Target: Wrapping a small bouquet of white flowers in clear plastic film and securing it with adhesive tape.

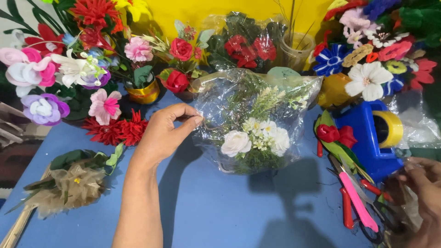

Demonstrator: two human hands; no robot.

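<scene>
A small bouquet of white artificial flowers [252,138] with green sprigs stands on the blue table [220,206], wrapped in clear plastic film [220,96]. My left hand [163,133] pinches the left edge of that film between thumb and fingers. My right hand [420,188] is at the lower right edge, its fingers closed on a thin clear strip beside the blue tape dispenser [372,138] with its yellow tape roll [388,128].
Many artificial flowers crowd the back and left, among them red blooms [117,131] and a gold pot [144,92]. A beige wrapped bunch [71,186] lies at left. Red-handled scissors and a pink tool [358,204] lie at right, near a red rose stem [335,135].
</scene>
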